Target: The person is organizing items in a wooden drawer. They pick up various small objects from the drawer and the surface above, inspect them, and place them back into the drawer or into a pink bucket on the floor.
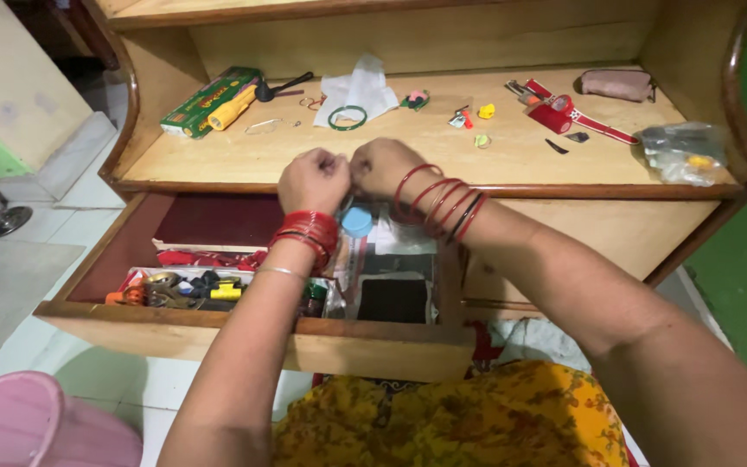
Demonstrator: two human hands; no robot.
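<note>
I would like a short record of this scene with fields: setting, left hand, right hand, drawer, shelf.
setting: wooden shelf unit with an open drawer below
left hand: left hand closed, fingers pinched against the right hand; what they hold is too small to tell
right hand: right hand closed likewise, red bangles on the wrist
drawer: blue cap, small tools, dark pouch
shelf: green ring, yellow torch, white cloth, red strap

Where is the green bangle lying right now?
In the head view, the green bangle lies on the wooden shelf left of centre, against the white cloth, just beyond both hands.
</note>
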